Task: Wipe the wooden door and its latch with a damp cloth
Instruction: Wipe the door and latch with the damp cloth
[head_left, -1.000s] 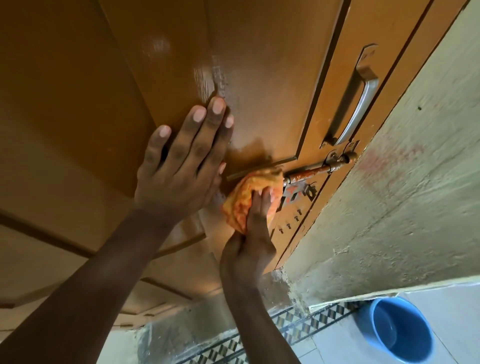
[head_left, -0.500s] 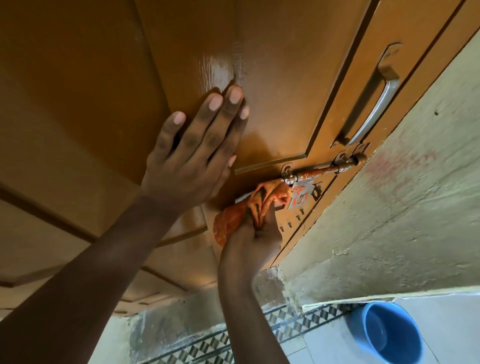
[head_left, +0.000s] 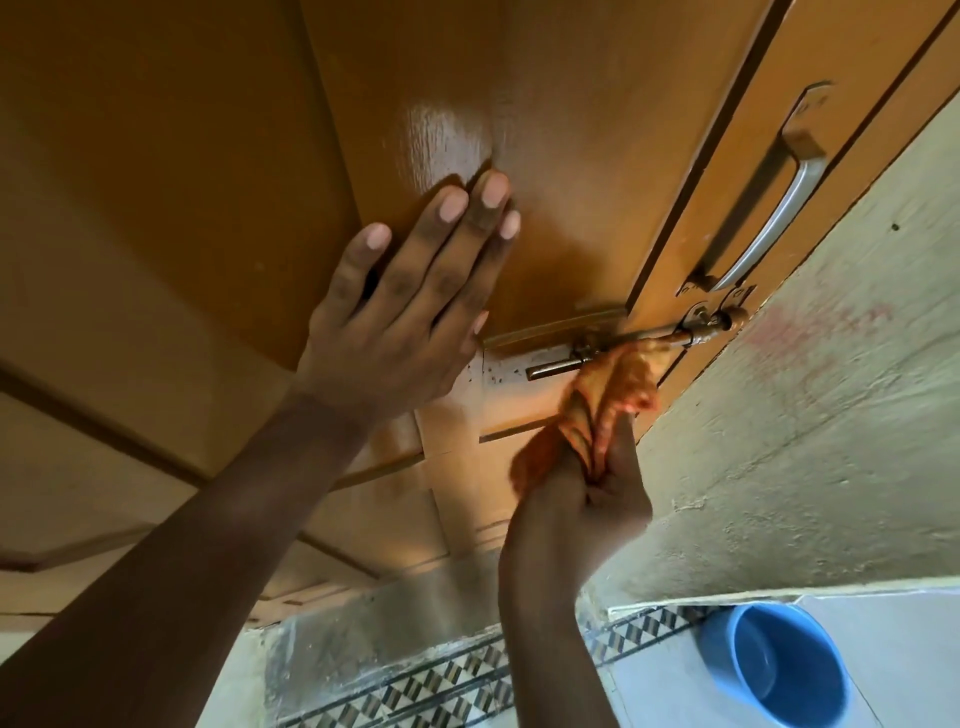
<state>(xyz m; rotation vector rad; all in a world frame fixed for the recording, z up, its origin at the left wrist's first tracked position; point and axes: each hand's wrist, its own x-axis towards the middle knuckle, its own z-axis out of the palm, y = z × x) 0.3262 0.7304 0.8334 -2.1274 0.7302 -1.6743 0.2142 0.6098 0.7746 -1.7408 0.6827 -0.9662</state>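
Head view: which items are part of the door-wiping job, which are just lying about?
In the job:
wooden door
latch
orange cloth
right hand, gripping the cloth
left hand, flat on the door

Not in use:
door handle
blue bucket
wall

Blue bucket (head_left: 779, 667) on pale tiled floor (head_left: 893, 639) beside patterned border.

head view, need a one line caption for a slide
Left hand flat on the wooden door while the right hand rubs an orange cloth along the latch.

Head view, close against door (head_left: 571, 130)
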